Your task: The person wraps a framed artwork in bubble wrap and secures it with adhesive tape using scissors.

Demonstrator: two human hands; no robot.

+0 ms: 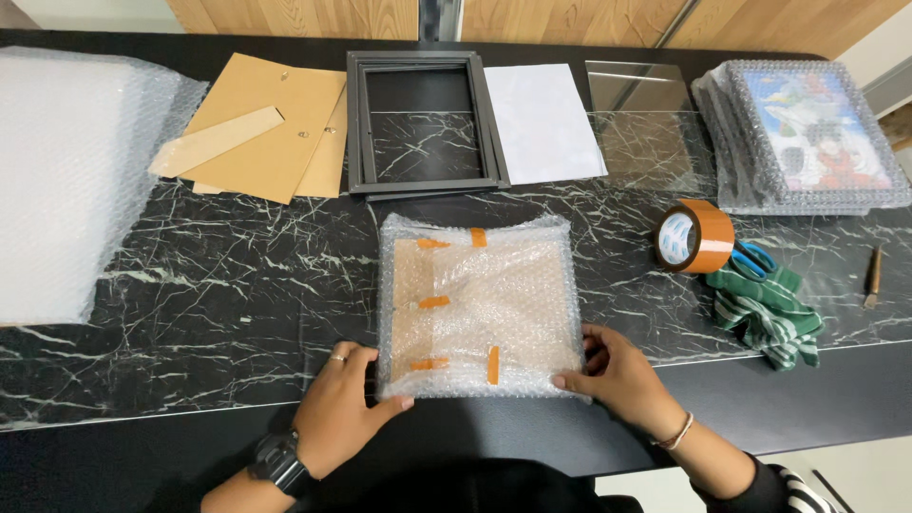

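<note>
Head view: left hand (340,410), right hand (617,377) gripping bubble-wrapped parcel (475,304) corners.

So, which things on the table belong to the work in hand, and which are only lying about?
In hand:
- bubble-wrapped parcel, held by left hand and right hand
- tape roll
- bubble wrap stack

Lying about:
- empty frame
- backing boards
- white sheet
- green cloth

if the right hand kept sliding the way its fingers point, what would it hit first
The right hand points left along the near edge of the bubble-wrapped parcel, which it already touches. Going on, it would probably meet the left hand at the other corner.
</note>
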